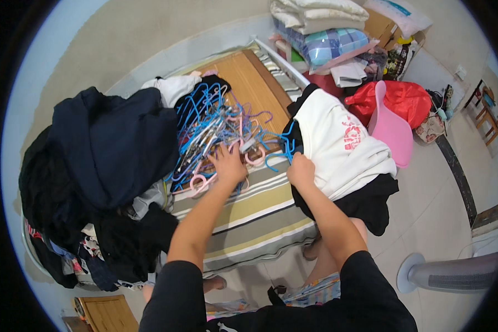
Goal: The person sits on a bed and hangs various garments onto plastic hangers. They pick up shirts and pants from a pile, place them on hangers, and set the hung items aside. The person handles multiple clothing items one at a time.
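My left hand [229,165] is open, fingers spread and pointing away from me, resting on the near side of the tangled hanger pile [213,130]. I cannot see it closed round any one hanger. Most of the pile lies beyond that hand and off to its left, and many of the hangers run on a slant, from near left of the hand to far right of it. One pink ring [198,182] sits just left of the hand and slightly nearer me; another lies just to its right.

My right hand [301,167] is curled, fingertips turned under, at the left edge of the white garment [337,144]. The blue hangers [289,145] lie right against it, beyond and to its left, their hooks reaching left toward the pile. I cannot tell whether those fingers have hold of a hanger, the dark cloth there, or both.

So the relation that counts is the sideways one: the loose hangers are under my left hand, the garment spreads to the right of my right hand, and the blue hooks lie between the two. The left is nearer the pile, the right nearer the garment. Below both hands runs the striped bed sheet [254,227].
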